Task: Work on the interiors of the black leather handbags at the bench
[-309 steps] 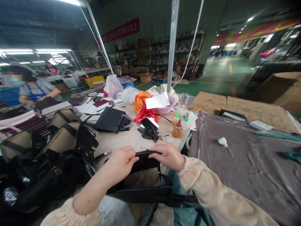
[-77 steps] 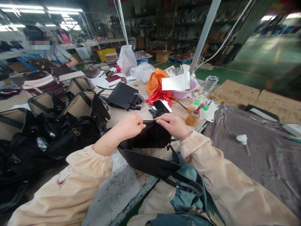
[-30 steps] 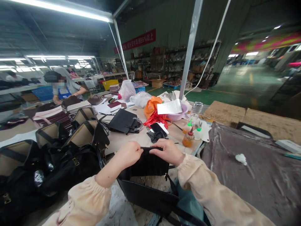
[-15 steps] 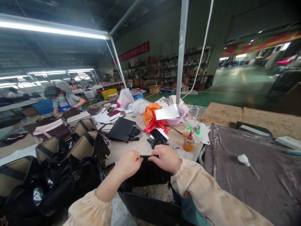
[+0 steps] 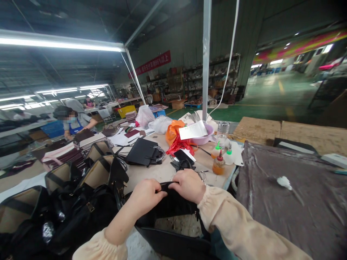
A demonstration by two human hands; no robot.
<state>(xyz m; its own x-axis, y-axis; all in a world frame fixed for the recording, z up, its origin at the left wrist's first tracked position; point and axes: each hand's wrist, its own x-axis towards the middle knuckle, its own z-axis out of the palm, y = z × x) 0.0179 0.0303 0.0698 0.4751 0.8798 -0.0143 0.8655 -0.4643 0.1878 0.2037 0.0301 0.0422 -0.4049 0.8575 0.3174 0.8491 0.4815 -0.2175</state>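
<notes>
The bare left hand (image 5: 148, 196) and bare right hand (image 5: 189, 184) come out of loose cream-coloured fabric sleeves, the left sleeve (image 5: 100, 249) and right sleeve (image 5: 244, 231), each gathered into an elasticated cuff (softly wrinkled along the length). A teal fabric garment (image 5: 221, 249) covers the torso.

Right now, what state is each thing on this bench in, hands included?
Black bag, mouth open, held at its top edge.
Left hand, pinching that edge.
Right hand, pinching the same edge.
Orange bottle, upright, capped.
Flat handbag, lying on its side.
Glass jar, upright, lid on.
</notes>
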